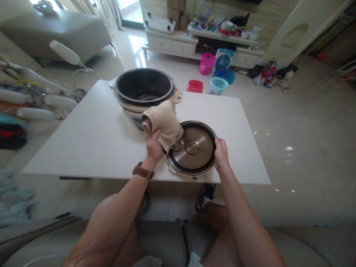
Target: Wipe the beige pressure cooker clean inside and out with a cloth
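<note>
An open rice cooker (144, 92) with a dark inner pot stands on the white table (94, 144). In front of it lies its round lid (192, 148), inner metal side up, near the table's front edge. My left hand (154, 145) is closed on a beige cloth (164, 124) that hangs against the cooker's front and touches the lid's left rim. A brown watch strap circles that wrist. My right hand (221, 152) grips the lid's right rim with curled fingers.
I sit on a grey sofa (161, 237), knees under the table. A drying rack (30, 96) with clothes stands left. Pink (207, 63), red (194, 86) and blue baskets (218, 85) and a small fan (222, 59) sit on the tiled floor before a white cabinet (178, 44).
</note>
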The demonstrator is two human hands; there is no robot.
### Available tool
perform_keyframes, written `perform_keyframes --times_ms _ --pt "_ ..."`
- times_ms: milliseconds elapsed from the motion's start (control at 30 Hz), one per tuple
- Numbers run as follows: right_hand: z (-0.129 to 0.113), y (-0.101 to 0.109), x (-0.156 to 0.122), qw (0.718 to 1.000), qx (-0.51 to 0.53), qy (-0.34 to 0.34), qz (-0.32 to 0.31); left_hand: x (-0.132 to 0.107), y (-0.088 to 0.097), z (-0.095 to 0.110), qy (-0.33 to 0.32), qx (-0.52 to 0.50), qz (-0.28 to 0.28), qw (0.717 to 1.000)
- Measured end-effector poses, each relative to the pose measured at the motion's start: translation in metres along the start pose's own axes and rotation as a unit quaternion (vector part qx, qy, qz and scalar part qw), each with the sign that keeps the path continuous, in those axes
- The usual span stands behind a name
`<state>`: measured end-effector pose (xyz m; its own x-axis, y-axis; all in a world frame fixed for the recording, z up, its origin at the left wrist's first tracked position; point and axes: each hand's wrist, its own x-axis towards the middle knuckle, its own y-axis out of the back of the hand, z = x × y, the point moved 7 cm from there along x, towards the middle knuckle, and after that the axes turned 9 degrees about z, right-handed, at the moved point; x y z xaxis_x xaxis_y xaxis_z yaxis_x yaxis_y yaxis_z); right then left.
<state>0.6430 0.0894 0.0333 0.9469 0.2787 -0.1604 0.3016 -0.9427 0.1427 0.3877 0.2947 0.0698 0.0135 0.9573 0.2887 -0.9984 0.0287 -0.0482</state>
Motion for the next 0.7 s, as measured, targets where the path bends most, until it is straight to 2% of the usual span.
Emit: perform_keyframes --times_ms 33,67,133,233,333,400,600,700 --pt "0.0 0.0 0.0 1.0 -0.004 0.002 -0.001 -0.001 0.002 0.008 -0.03 0.036 0.001 0.999" --pt "0.0 -0.001 0.001 1.0 -0.005 0.004 -0.003 -0.004 0.0 0.015 -0.049 0.065 -0.023 0.996" --pt "0.0 -0.002 0.001 1.0 -0.002 0.009 -0.009 -0.014 -0.015 0.024 -0.08 0.121 -0.134 0.98" --pt "-0.002 -0.003 0.001 1.0 0.007 0.019 -0.014 -0.04 -0.04 0.017 -0.119 0.227 -0.318 0.913" --pt "-0.001 -0.003 0.001 1.0 0.011 0.014 -0.013 -0.068 -0.054 0.0 -0.141 0.309 -0.435 0.834" --pt "-0.001 -0.003 0.001 1.0 0.008 0.009 -0.009 -0.084 -0.057 -0.006 -0.143 0.34 -0.474 0.8" --pt "-0.002 -0.003 0.0 1.0 -0.008 0.012 -0.006 -0.106 -0.053 0.002 -0.098 0.405 -0.515 0.749" --pt "-0.005 -0.002 -0.001 1.0 -0.016 0.025 0.001 -0.112 -0.056 0.006 -0.09 0.376 -0.543 0.745"
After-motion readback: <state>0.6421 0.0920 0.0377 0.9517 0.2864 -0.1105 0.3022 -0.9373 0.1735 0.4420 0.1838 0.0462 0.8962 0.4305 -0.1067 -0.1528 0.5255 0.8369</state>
